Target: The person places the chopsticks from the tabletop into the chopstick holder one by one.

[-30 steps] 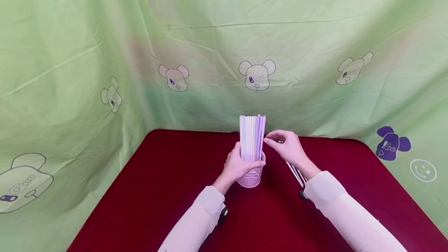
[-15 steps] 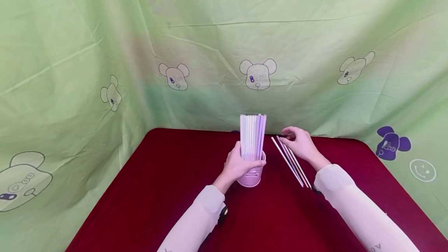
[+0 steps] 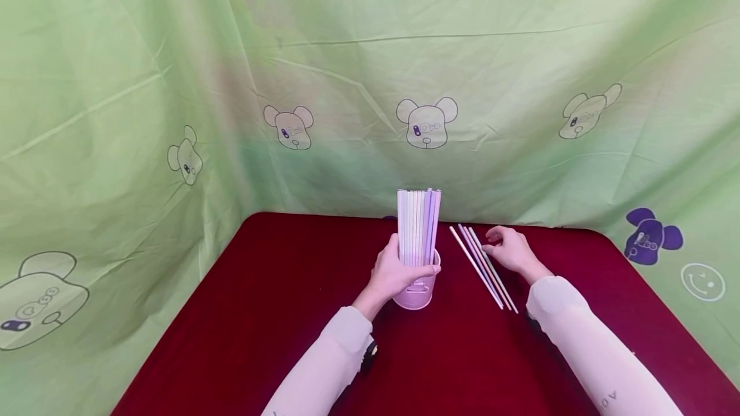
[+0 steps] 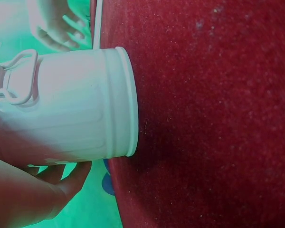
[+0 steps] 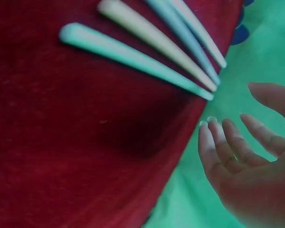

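My left hand (image 3: 391, 275) grips a small pink pail (image 3: 413, 297), fingers and thumb curled round its side near the rim. Upright in the pail stands a tight bundle of slim pastel sticks (image 3: 415, 226). The left wrist view shows the pail's ribbed wall (image 4: 71, 109) and its wire handle (image 4: 26, 78). To the right, several loose pastel sticks (image 3: 475, 262) lie on the table, slightly fanned. Just beside their far ends is my right hand (image 3: 511, 250). Its fingers are loosely bent, apart from the sticks and holding nothing in the right wrist view.
A dark red cloth (image 3: 277, 313) covers the table. Green fabric with printed bear heads (image 3: 426, 124) hangs behind and at both sides, close to the table's far edge.
My right hand has moved away from the pail to the right, uncovering the loose sticks on the table. The left hand and pail have stayed in place.
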Demonstrator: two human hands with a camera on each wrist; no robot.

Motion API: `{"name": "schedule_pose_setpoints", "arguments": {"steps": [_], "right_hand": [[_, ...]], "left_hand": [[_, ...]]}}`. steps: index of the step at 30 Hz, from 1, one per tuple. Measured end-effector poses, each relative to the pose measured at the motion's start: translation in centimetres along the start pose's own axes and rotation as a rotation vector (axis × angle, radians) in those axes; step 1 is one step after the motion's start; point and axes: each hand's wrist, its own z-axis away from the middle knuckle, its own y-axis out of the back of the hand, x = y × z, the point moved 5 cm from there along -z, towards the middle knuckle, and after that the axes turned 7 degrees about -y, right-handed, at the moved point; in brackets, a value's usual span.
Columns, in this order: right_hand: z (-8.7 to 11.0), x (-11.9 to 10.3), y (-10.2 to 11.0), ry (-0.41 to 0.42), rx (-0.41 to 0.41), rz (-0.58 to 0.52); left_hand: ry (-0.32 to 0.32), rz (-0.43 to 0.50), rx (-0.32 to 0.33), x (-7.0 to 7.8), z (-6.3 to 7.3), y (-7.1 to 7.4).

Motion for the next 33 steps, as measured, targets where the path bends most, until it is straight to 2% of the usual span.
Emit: {"name": "schedule_pose_setpoints", "arguments": {"steps": [10,26,33], "right_hand": [[0.5,2.0,-0.7,-0.055,-0.040,0.032],[0.6,3.0,-1.3,-0.087,0.017,0.069],[0.3,3.1,-1.5,-0.124,-0.027,0.109]], "left_hand": [[-0.013,0.000,0.000,-0.1,-0.1,-0.1],[0.020,0.001,-0.001,-0.1,0.0,-0.1],[0.023,0.004,-0.002,0.1,0.0,0.0]]}}
